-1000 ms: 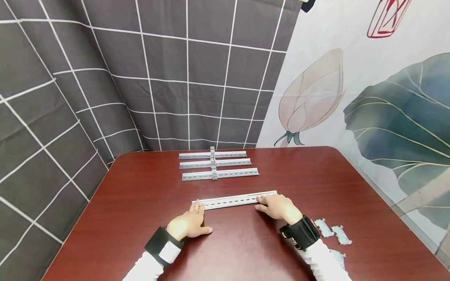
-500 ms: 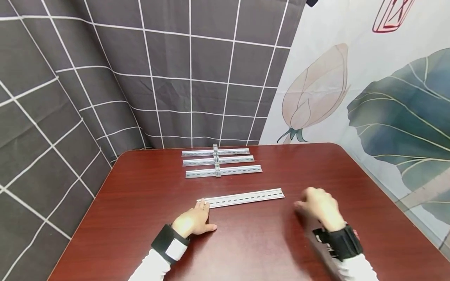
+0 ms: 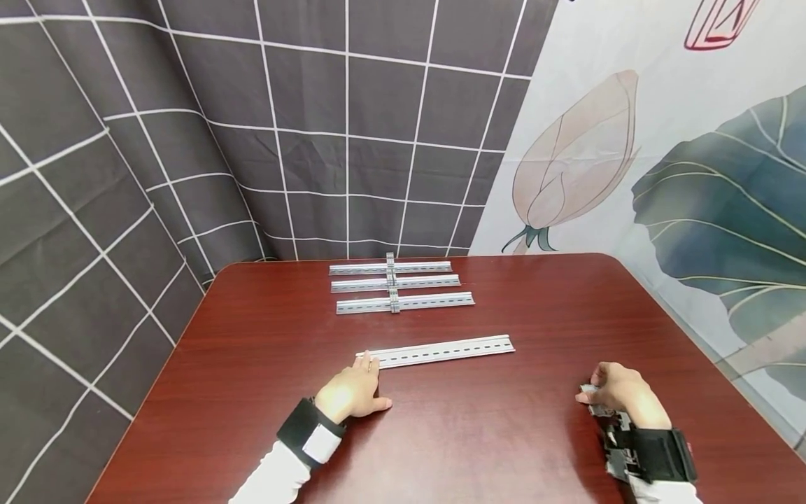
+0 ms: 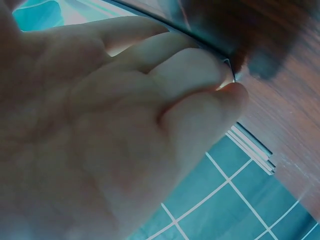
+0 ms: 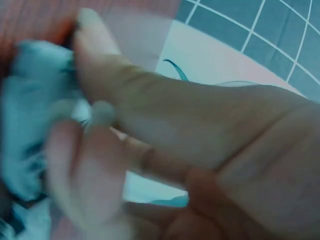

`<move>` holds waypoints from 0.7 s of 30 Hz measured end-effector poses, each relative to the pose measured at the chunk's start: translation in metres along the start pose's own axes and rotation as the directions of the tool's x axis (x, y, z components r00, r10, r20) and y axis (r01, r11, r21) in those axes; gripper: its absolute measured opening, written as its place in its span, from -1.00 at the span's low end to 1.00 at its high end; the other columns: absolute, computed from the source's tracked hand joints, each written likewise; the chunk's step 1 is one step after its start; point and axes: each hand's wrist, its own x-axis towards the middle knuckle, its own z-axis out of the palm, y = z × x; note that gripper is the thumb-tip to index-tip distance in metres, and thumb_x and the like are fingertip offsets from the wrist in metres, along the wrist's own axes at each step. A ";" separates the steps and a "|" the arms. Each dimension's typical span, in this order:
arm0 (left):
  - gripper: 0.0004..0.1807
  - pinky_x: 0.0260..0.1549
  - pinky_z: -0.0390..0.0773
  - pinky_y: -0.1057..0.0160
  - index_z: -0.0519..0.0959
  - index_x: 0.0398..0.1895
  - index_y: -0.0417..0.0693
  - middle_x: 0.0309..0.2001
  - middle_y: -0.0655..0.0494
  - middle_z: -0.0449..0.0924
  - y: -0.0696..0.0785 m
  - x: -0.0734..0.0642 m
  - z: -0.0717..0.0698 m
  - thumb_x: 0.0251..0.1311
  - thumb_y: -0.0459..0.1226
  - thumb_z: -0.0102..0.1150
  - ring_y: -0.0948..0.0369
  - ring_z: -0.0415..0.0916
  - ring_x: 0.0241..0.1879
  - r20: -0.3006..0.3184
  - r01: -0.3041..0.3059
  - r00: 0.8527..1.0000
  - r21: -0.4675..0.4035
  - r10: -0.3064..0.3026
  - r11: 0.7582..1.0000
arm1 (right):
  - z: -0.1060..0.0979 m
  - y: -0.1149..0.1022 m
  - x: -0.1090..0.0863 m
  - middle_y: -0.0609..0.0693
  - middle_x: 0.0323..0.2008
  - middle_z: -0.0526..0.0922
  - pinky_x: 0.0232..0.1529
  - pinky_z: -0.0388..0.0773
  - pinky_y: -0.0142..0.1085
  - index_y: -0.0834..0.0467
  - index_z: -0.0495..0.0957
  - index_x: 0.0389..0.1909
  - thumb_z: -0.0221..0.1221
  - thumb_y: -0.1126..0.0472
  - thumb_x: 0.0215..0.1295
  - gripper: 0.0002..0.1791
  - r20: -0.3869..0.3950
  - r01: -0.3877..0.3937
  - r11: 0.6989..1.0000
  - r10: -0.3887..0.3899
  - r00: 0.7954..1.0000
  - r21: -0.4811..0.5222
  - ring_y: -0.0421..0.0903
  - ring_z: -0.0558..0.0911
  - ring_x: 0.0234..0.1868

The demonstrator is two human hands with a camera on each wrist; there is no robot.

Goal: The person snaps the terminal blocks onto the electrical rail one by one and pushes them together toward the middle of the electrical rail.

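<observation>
A slotted metal DIN rail (image 3: 447, 351) lies flat across the middle of the table. The left hand (image 3: 350, 393) rests its extended fingertips on the rail's left end, the thumb spread out on the tabletop. At the right side, the right hand (image 3: 623, 393) reaches down to a small silvery metal bracket (image 3: 589, 388), its thumb and fingers at the bracket's edges. In the right wrist view the metal bracket (image 5: 37, 75) is blurred beside the thumb and curled fingers. More metal brackets (image 3: 618, 462) lie under the right wrist, partly hidden by it.
Three shorter-looking slotted rails (image 3: 405, 302) lie parallel near the table's far edge, with a small metal piece (image 3: 394, 299) across each. A dark grid-patterned cloth (image 3: 378, 140) hangs behind the reddish-brown table (image 3: 478, 434); a floral cloth hangs at right.
The right hand has left the rail's right end and moved right and nearer to the metal brackets. The left hand has stayed on the rail's left end. The head view has shifted slightly.
</observation>
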 end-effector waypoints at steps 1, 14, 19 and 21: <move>-0.15 0.25 0.36 -0.08 0.27 0.31 -0.43 0.39 -0.37 0.19 0.000 -0.001 0.001 0.12 -0.03 0.30 -0.21 0.28 0.33 -0.003 0.001 1.000 0.000 -0.001 1.000 | 0.001 0.001 0.001 0.10 -0.47 0.49 -0.40 0.39 -0.19 0.27 0.38 -0.40 0.47 -0.04 -0.07 -0.44 -0.008 0.002 1.000 -0.002 1.000 0.010 0.03 0.46 -0.39; -0.14 0.26 0.36 -0.07 0.27 0.32 -0.43 0.39 -0.35 0.21 0.000 0.000 0.001 0.10 -0.03 0.32 -0.18 0.28 0.34 -0.017 0.014 1.000 0.032 -0.014 0.999 | -0.008 -0.026 0.008 -0.08 -0.64 0.52 -0.50 0.28 -0.29 0.19 0.61 -0.58 0.31 0.07 0.16 -0.71 -0.183 0.195 0.977 -0.176 0.967 0.089 -0.14 0.39 -0.53; -0.14 0.28 0.34 -0.06 0.26 0.32 -0.43 0.39 -0.35 0.20 0.000 0.001 0.000 0.12 -0.03 0.31 -0.16 0.24 0.37 -0.011 0.006 1.000 0.033 -0.006 0.999 | -0.021 -0.065 0.019 0.02 -0.52 0.57 -0.44 0.29 -0.29 0.31 0.63 -0.30 0.12 0.22 0.36 -0.78 -0.235 0.328 0.939 -0.297 0.926 0.104 -0.15 0.40 -0.49; -0.14 0.28 0.34 -0.05 0.26 0.33 -0.43 0.40 -0.35 0.19 0.001 0.002 0.000 0.12 -0.02 0.30 -0.15 0.24 0.37 -0.001 0.001 1.000 0.032 -0.001 0.999 | -0.025 -0.079 0.022 0.03 -0.50 0.54 -0.43 0.30 -0.28 0.33 0.59 -0.23 0.06 0.25 0.41 -0.78 -0.234 0.364 0.921 -0.326 0.916 0.140 -0.12 0.40 -0.47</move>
